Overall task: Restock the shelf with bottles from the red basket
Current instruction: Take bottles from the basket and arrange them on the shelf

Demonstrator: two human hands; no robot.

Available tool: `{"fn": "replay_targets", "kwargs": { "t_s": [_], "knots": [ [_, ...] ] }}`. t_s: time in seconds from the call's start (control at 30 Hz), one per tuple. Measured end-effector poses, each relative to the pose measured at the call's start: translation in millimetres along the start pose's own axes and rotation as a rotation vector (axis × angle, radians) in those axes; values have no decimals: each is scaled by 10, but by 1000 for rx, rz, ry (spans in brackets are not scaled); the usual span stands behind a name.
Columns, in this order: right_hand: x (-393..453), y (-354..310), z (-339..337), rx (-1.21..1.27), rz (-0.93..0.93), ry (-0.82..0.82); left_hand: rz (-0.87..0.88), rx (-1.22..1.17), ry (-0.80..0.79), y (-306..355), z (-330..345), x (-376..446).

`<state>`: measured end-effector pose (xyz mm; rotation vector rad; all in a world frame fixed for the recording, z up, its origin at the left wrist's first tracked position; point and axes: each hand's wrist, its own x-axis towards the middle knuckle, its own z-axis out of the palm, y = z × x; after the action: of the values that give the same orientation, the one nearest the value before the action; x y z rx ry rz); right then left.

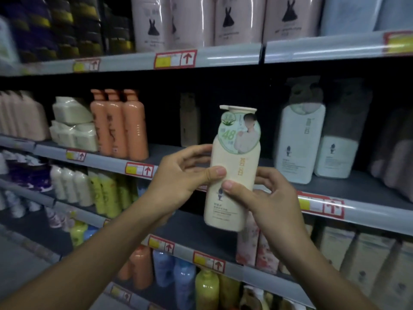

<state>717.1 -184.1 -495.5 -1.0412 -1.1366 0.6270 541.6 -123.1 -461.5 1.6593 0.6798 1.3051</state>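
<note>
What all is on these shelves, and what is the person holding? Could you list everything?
cream pump bottle: one, cream with a green round label, held upright in front of the middle shelf
orange bottles: three, orange, middle shelf, left of the gap
white pump bottles: two showing, white with dark tops, middle shelf, right of the held bottle
pale wrapped packs: a stack, off-white, middle shelf, far left of the orange ones
pink rabbit packs: several, pink with a black rabbit, top shelf
yellow bottles: several, blurred, lower shelf on the left
price tags: many, red and yellow, on the shelf edges
left hand: grips the bottle's left side
right hand: grips its right side
</note>
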Motion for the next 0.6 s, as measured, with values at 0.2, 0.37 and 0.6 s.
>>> {"fn": "replay_targets", "kwargs": {
  "t_s": [0.2,0.37,0.6],
  "knots": [
    [295,-43,612,-5,-39,17,49,9,-2,76,-570,301],
    [593,-28,1042,-49,-75,33,81,-17,2,47,-954,604],
    [1258,217,1544,-191,-102,55,76,3,55,-305,-1285,1179]
  ]
}}
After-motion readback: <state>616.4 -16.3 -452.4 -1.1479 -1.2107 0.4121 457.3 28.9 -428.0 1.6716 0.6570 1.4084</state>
